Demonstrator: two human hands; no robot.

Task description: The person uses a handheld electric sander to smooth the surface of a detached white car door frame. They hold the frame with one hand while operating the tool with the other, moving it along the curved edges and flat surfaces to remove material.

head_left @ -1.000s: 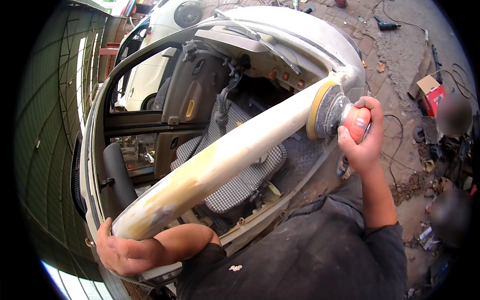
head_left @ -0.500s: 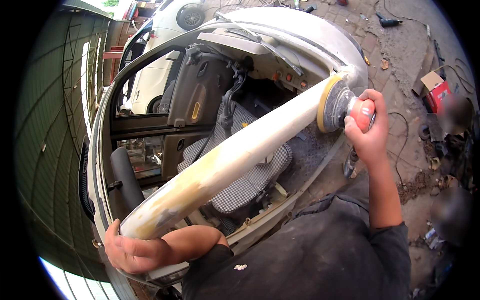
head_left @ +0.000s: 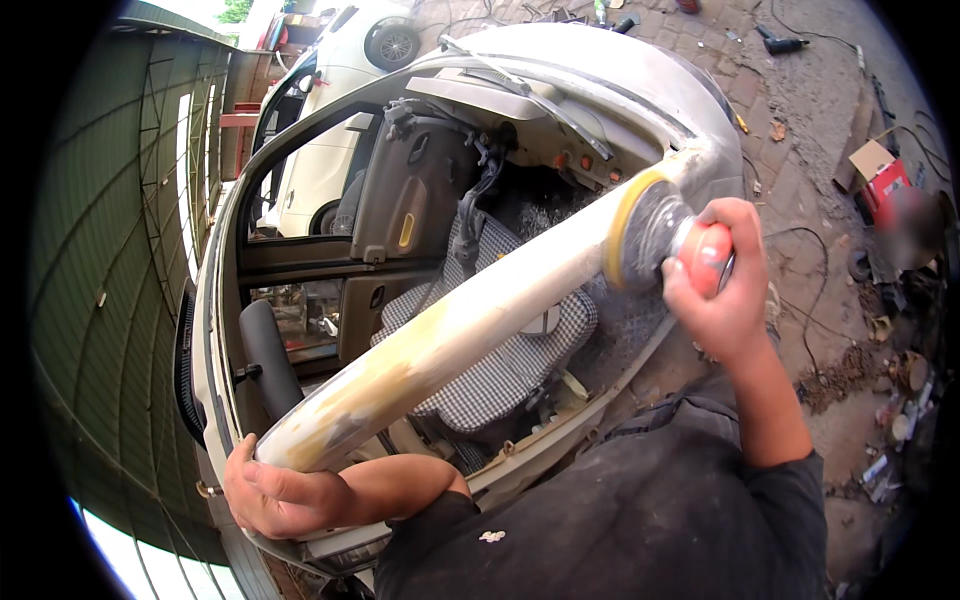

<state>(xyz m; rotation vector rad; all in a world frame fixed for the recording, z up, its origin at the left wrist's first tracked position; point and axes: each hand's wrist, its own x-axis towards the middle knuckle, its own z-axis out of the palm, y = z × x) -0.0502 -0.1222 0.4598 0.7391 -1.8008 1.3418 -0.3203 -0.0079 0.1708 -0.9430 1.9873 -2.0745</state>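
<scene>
My right hand (head_left: 728,290) is closed around the red knob of a round power sander (head_left: 650,238). The sander's yellow-edged pad lies against the upper part of a car's pale windshield pillar (head_left: 480,325), close to the hood end. Yellowish filler and grey patches mark the pillar's lower stretch. At its lower left end my left hand (head_left: 290,500) has its fingers curled around the pillar's edge. Fine dust blurs the sander's grey body.
Through the car's open side show a checkered seat (head_left: 490,380), a dark inner door panel (head_left: 405,195) and a dashboard (head_left: 550,140). Beyond stands another pale car (head_left: 340,70). On the brick ground at right lie a cord (head_left: 815,270), a red box (head_left: 886,182) and scattered debris.
My right hand has drawn the sander down and left along the pillar, away from the hood end. My left hand keeps its place on the pillar, while the whole view has shifted slightly.
</scene>
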